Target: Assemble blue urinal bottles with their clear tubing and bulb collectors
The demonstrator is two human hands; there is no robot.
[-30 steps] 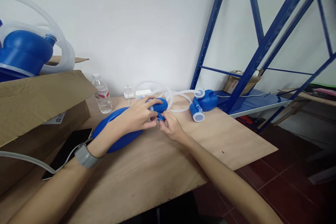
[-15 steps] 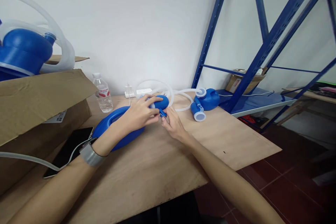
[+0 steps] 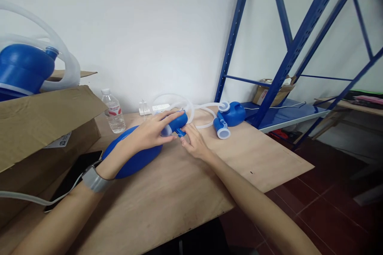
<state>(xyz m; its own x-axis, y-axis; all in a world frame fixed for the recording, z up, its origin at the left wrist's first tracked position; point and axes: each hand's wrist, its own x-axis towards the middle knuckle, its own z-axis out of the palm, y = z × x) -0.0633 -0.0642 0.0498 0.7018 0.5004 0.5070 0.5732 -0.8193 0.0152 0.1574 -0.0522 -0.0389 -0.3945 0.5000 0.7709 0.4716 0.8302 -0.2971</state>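
Note:
In front of me is a blue cup-shaped plastic piece [image 3: 180, 120] with a whitish rim, part covered by my fingers. My left hand [image 3: 152, 130] lies over it from the left, fingers across its top and thumb below. My right hand [image 3: 195, 142] pinches a small blue tab [image 3: 180, 132] at the piece's lower side; its join to the piece is partly hidden. Under my left forearm a large blue plastic container [image 3: 140, 162] rests on the wooden table [image 3: 179, 199]. A translucent hose [image 3: 190, 107] loops behind the hands.
Right of my hands lie another blue container [image 3: 236, 114] and a blue cup piece [image 3: 222, 129] with a white rim. A water bottle [image 3: 114, 113], a power strip [image 3: 160, 107], a black phone [image 3: 74, 177] and a cardboard box [image 3: 44, 123] stand left. Blue shelving [image 3: 287, 59] rises at right.
My left thumb and fingers have spread wider around the cup piece, exposing its whitish rim. My right hand stays at the tab. The whole view has shifted slightly.

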